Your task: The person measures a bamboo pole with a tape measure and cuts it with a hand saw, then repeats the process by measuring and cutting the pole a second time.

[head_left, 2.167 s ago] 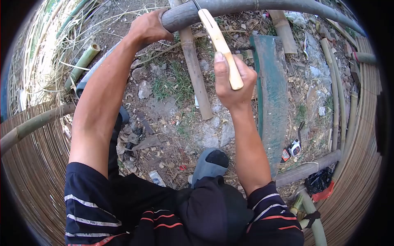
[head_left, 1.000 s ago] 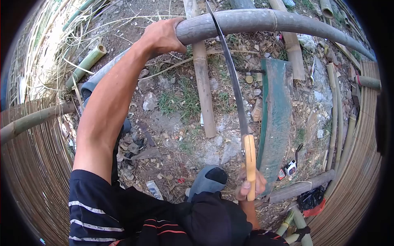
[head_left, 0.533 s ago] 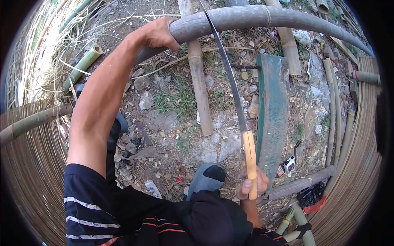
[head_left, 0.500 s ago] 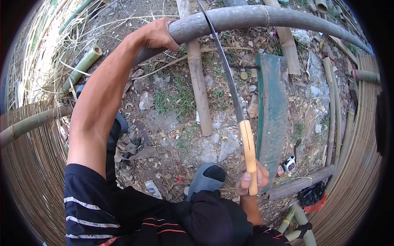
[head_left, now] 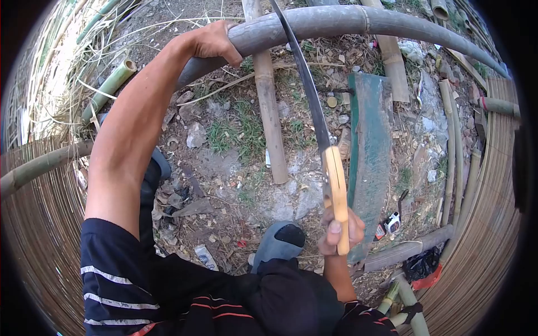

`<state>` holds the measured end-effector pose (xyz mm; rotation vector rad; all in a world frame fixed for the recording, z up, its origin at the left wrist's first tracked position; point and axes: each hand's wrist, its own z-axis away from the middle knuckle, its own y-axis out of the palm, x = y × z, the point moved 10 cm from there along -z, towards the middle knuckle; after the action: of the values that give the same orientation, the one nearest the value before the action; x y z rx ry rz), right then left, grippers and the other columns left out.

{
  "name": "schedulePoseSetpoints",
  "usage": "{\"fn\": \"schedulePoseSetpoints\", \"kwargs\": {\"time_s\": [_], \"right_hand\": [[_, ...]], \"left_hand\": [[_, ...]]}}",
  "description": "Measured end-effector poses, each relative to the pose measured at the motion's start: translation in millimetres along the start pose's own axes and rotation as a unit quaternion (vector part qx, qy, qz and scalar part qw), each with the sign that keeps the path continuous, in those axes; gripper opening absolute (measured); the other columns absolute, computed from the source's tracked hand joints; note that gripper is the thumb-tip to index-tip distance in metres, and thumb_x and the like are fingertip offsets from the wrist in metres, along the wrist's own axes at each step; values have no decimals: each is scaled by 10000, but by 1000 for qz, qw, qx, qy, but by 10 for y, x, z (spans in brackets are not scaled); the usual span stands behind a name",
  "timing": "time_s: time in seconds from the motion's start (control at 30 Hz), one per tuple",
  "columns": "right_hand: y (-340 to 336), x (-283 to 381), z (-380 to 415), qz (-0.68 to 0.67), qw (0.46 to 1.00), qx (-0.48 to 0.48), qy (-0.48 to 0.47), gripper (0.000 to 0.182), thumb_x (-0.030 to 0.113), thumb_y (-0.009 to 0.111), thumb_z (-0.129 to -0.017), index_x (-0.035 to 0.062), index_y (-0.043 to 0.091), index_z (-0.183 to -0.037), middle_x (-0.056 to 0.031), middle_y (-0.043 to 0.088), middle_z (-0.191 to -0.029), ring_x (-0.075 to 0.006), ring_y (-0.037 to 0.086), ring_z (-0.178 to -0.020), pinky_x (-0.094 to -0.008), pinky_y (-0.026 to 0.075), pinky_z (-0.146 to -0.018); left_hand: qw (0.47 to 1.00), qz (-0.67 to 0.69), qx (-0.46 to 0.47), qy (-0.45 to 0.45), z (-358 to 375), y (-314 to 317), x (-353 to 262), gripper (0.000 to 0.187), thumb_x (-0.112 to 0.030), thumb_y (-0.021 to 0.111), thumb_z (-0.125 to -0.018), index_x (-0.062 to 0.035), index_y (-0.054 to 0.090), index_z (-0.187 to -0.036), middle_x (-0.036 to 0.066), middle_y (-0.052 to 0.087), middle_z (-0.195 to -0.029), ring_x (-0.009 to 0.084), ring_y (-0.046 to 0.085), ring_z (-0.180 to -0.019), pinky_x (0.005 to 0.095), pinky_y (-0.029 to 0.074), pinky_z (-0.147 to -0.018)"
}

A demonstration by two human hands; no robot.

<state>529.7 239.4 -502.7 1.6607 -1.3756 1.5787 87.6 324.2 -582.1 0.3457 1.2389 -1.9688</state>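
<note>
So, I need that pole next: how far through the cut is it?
Done: the left hand steadies the grey bamboo pole, and the saw blade sits across it. In hand: the right hand grips the wooden handle. Left: the pole is still one piece; the cut depth is hidden.

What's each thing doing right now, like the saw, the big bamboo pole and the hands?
Saw: blade across the pole, handle held.
Pole: raised off the ground, gripped.
Left hand: closed on the pole.
Right hand: closed on the saw handle.
Green plank: flat on the ground.
</note>
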Motion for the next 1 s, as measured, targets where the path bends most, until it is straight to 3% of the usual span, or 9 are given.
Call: {"fn": "schedulePoseSetpoints", "kwargs": {"time_s": [0.13,0.4,0.5,0.53,0.63,0.67,0.83,0.9,1.0], "right_hand": [[716,-150,-1143,5,999,0,-33,199,111,654,-903,-11,587,-760,-99,527,-630,-222,509,-495,-374,387,-478],[-189,-20,418,-7,999,-5,41,446,341,564,-966,-63,623,-787,-112,582,-631,-182,582,-538,-314,524,-572],[206,-70,-81,30,999,-8,10,380,269,578,-965,-67,619,-792,-93,578,-624,-172,563,-521,-326,474,-526],[421,21,-460,18,999,-17,-30,236,147,660,-910,-62,637,-802,-123,560,-651,-238,549,-496,-368,424,-482],[864,-198,-1039,27,999,-16,-17,253,169,735,-936,14,624,-769,-127,570,-614,-263,545,-478,-386,436,-492],[855,-255,-1037,45,999,-20,-22,272,166,642,-1000,-8,611,-793,-85,535,-592,-188,514,-483,-357,413,-493],[160,-382,46,63,998,-24,-13,299,224,686,-960,-24,629,-804,-107,547,-624,-253,570,-520,-381,461,-526],[21,-407,325,64,998,-9,-23,306,241,702,-949,-25,635,-814,-112,556,-643,-280,589,-537,-390,480,-538],[12,-333,484,169,980,57,-84,261,201,790,-885,-27,676,-938,-154,627,-824,-359,661,-751,-439,544,-693]], "left_hand": [[1000,9,15,-11,2,70,62,750,-236,892,-539,22,698,-1217,147,749,-1007,252,725,-912,381,594,-851],[999,13,52,-7,16,185,22,716,-226,905,-548,8,705,-1194,127,753,-990,233,711,-894,367,579,-857],[999,22,47,-10,12,160,56,707,-222,904,-552,7,702,-1189,125,750,-991,227,710,-903,367,576,-857],[999,19,48,-18,-3,180,87,710,-222,905,-551,5,700,-1192,124,749,-997,225,710,-907,366,576,-859],[1000,29,6,-2,89,138,-2,728,-235,906,-544,6,701,-1200,125,749,-1014,241,711,-927,369,569,-885],[1000,19,6,-7,101,137,17,736,-243,906,-542,6,703,-1205,126,748,-1015,249,711,-934,372,567,-897],[999,-10,-39,13,117,98,-20,875,-344,892,-595,15,652,-1355,182,761,-1133,299,728,-1028,399,553,-976],[973,-138,-182,-19,327,-84,-75,897,-383,884,-629,-28,622,-1410,219,759,-1173,347,738,-1087,435,552,-989],[966,-169,-190,-36,512,89,-225,893,-410,877,-673,-97,571,-1451,241,753,-1166,391,733,-1101,458,555,-993]]}}
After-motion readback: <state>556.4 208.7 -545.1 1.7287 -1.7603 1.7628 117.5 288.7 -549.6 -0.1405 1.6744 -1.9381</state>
